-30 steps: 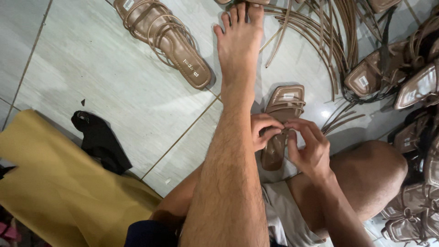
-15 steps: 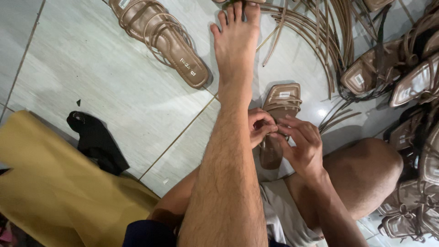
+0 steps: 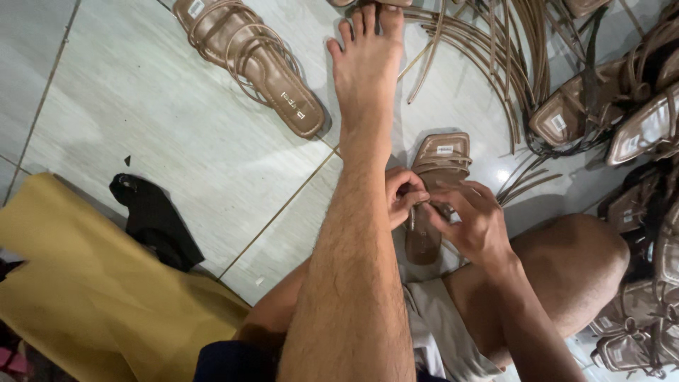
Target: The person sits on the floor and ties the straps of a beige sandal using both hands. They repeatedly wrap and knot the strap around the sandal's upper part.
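Pinch the thin strap (image 3: 417, 206) firmly with left hand (image 3: 402, 194) and right hand (image 3: 472, 223), both closed on it above the sandal (image 3: 433, 191), pulling evenly.

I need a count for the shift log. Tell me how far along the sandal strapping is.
Looks done: one strapped sandal lies apart on the floor, and more strapped ones sit in the pile at right. In hand: the left hand and right hand pinch a strap on the sandal beside the leg. Probably left: loose straps fan out by the foot; their number can't be told.
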